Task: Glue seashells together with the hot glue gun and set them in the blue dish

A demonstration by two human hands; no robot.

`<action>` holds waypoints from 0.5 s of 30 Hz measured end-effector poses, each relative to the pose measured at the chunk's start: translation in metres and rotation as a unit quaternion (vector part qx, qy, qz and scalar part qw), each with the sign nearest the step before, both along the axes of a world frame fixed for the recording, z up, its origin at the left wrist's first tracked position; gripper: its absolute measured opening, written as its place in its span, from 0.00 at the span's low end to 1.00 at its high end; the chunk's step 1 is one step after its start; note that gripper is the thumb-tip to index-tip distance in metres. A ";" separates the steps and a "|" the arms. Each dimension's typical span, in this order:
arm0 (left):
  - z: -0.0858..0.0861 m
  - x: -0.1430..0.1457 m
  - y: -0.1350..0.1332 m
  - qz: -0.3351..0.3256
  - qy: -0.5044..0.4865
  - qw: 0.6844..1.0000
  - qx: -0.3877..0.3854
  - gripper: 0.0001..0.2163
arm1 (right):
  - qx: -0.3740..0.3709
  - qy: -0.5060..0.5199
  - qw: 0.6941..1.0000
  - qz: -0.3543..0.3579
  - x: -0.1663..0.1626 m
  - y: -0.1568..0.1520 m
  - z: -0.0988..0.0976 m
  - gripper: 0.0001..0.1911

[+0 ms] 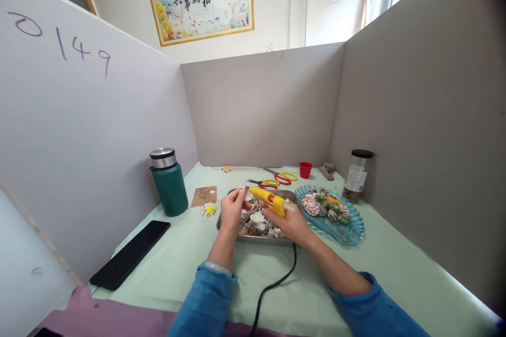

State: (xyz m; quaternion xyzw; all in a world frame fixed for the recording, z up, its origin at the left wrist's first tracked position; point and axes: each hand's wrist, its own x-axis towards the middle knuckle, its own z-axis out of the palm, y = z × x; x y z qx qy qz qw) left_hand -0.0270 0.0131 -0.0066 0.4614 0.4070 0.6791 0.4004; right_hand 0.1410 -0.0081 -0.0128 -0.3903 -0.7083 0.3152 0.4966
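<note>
My right hand (pixel 290 224) grips a yellow glue gun (pixel 268 199), its nozzle pointing left at a small white shell (pixel 247 195). My left hand (pixel 233 209) pinches that shell by its edge. Both hands hover over a metal tray (pixel 255 237) filled with several mixed shells. The gun's black cord (pixel 276 281) runs down across the pale green table cover toward me.
A blue glass dish (pixel 348 229) of coloured shells lies right of the tray. Behind it are scissors (pixel 282 176), a red cup (pixel 305 169) and a dark-lidded jar (pixel 357 176). Left: a green flask (pixel 169 182), a black phone (pixel 130 254), a brown card (pixel 204 196). Grey partitions wall three sides.
</note>
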 end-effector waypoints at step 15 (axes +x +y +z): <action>0.005 0.000 -0.004 0.008 -0.039 0.999 0.001 0.20 | 0.004 0.000 1.000 -0.004 0.001 0.002 -0.003 0.17</action>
